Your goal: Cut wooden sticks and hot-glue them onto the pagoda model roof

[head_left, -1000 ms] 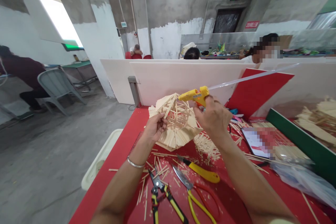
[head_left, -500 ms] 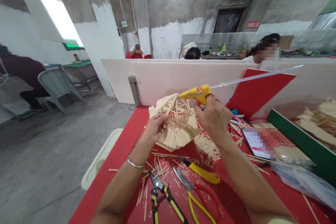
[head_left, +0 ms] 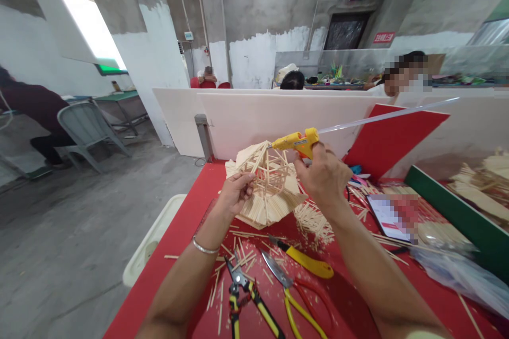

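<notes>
A yellow hot glue gun [head_left: 294, 141] with a long clear glue stick [head_left: 389, 116] out of its back is gripped in my right hand [head_left: 324, 172]. Its nozzle points left and meets the peak of a roof-like model [head_left: 270, 206] built of thin wooden sticks. The model's lower tier is covered with sticks side by side; its upper part is an open frame. My left hand [head_left: 237, 190] pinches a thin wooden stick [head_left: 260, 160] at the left of that frame, the stick's upper end near the nozzle.
On the red table [head_left: 191, 206] lie pruning shears [head_left: 242, 286], red-and-yellow pliers [head_left: 288, 286], a yellow-handled knife [head_left: 306, 260] and loose sticks [head_left: 316, 222]. A phone [head_left: 392, 217] and plastic bag [head_left: 453, 270] lie right, near a green board [head_left: 457, 217]. White panels [head_left: 262, 116] stand behind; people sit beyond.
</notes>
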`<state>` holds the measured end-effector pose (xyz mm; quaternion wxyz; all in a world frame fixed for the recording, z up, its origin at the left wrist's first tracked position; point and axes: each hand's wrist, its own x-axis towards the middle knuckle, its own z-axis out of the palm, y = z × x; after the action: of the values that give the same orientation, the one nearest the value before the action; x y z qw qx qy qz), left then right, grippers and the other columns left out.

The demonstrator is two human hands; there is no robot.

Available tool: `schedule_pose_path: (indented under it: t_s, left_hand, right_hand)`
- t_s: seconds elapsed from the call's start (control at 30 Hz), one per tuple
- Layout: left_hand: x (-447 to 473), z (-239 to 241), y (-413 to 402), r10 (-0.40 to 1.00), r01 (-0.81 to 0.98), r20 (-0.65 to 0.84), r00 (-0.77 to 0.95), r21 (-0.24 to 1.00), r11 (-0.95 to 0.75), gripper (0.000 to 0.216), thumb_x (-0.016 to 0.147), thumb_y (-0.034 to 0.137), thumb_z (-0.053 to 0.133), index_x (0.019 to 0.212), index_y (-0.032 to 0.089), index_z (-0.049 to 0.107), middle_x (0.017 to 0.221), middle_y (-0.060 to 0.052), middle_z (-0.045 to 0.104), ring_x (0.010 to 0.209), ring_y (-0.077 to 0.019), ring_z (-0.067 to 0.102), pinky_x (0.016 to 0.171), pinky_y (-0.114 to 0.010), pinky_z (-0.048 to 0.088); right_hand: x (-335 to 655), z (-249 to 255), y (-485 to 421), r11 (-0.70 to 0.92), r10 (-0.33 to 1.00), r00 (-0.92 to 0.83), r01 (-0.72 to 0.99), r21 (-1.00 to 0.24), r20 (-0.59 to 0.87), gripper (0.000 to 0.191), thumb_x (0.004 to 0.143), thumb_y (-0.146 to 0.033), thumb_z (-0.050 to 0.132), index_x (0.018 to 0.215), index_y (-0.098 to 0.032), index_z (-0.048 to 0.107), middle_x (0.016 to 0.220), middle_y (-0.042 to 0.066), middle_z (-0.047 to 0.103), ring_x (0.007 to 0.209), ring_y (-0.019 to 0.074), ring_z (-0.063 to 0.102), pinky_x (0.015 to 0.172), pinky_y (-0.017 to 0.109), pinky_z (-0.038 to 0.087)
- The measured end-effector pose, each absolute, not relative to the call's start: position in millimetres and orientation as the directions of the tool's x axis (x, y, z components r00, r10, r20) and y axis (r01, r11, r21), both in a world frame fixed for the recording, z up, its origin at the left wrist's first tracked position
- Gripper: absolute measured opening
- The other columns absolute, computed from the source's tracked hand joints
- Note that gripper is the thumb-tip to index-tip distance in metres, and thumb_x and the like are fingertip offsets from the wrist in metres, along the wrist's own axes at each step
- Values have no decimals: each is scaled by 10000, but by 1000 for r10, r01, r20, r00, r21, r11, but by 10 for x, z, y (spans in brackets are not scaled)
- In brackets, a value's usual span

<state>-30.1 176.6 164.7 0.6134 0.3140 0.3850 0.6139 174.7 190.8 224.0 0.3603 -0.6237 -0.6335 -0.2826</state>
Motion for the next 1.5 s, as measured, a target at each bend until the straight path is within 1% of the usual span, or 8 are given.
schedule_pose_path:
  t_s: [0.37,0.57,0.7,0.87,1.1,1.3,1.4,1.5]
  left_hand:
    - [-295,1650,1752,995,-510,-89,-55,859,48,260,627,272,835,725,132,639,564,13,602,397,-39,469,354,-143,281]
    - [-306,1711,1646,984,-513,-158,-87,853,92,281,665,351,791,658,121,630,540,4,592,374,-47,470,343,-166,287]
    - [-416,1648,1472,977,-523,-94,-191,852,-20,292,660,363,800,759,111,689,546,17,594,385,-43,475,363,-161,309]
    - [-568,1416,1228,937,-480,26,-347,854,-201,288,722,396,760,804,129,692,572,28,595,403,-47,484,373,-171,307]
    - [-551,1258,882,909,-464,-7,-417,861,-207,296,718,408,756,815,138,687,590,29,597,416,-45,482,385,-171,313]
    - [-373,1229,555,904,-421,41,-425,875,-238,289,720,403,752,811,137,688,584,33,593,412,-47,473,378,-181,289]
    - [-196,1184,360,912,-417,5,-411,888,-193,280,683,391,772,775,144,677,559,41,581,404,-44,463,387,-173,304]
    - [-10,1108,188,923,-411,-50,-381,904,-121,258,683,384,760,743,152,667,528,49,566,376,-38,439,379,-168,296]
  right_hand:
    - [1752,2252,1899,74,598,32,993,-96,801,436,940,-521,445,1173,-174,566,927,86,671,657,153,523,575,318,161]
    - [1751,2275,1869,96,594,13,992,-87,804,441,946,-517,430,1187,-168,552,949,91,676,659,147,528,575,321,182]
    - [1753,2287,1858,118,605,-9,990,-79,796,433,944,-498,434,1209,-175,544,963,98,676,671,157,534,575,324,199]
    - [1754,2283,1858,133,618,-12,987,-90,786,450,948,-478,422,1252,-163,525,1001,116,670,716,177,548,586,326,224]
    - [1866,2302,1658,126,622,55,978,-169,781,482,941,-528,413,1231,-162,533,1056,130,648,762,195,551,610,326,253]
    - [2181,2264,1159,83,616,118,973,-214,779,519,926,-584,440,1208,-157,530,1060,136,648,805,223,572,644,323,276]
    - [2477,2123,823,65,666,96,980,-186,739,550,868,-645,507,1116,-157,561,1011,130,659,826,249,589,635,315,280]
    - [2888,1891,474,122,800,-16,983,-136,600,535,781,-635,628,1042,-171,581,968,111,666,838,255,594,622,301,295]
